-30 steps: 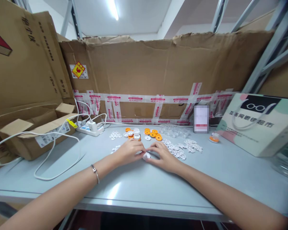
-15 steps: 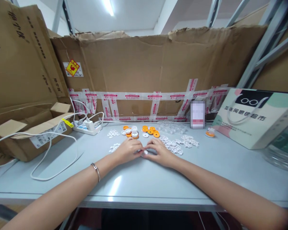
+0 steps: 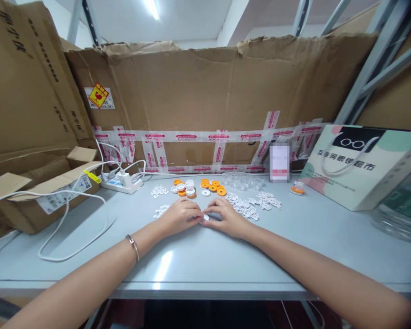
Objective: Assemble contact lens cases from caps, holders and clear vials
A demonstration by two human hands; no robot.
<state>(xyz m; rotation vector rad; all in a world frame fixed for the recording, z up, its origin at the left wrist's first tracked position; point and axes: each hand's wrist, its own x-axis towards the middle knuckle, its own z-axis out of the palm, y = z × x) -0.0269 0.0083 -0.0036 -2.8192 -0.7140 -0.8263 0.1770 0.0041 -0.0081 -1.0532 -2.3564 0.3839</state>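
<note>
Between the fingertips of both hands is a small white plastic part (image 3: 206, 217), partly covered by the fingers. My left hand (image 3: 182, 214) pinches it from the left, palm down, and my right hand (image 3: 226, 218) grips it from the right with thumb and fingers. Small white pieces (image 3: 161, 210) lie just behind my left hand. Orange discs (image 3: 213, 186) and white discs (image 3: 189, 185) sit in a cluster beyond the hands. A pile of white cut-out parts (image 3: 246, 208) spreads behind and right of my right hand. Clear plastic domes (image 3: 243, 180) stand farther back.
At left are an open cardboard box (image 3: 44, 192), a white cable (image 3: 104, 224) and a power strip (image 3: 123, 184). A phone (image 3: 280, 162) leans at the back. An orange-based piece (image 3: 297, 188), a gift box (image 3: 356, 169) and a large clear bottle (image 3: 400, 210) stand at right.
The view has shifted slightly, so everything sits a little farther left. Both hands stay together on the small white part, with hardly any change in the fingers.
</note>
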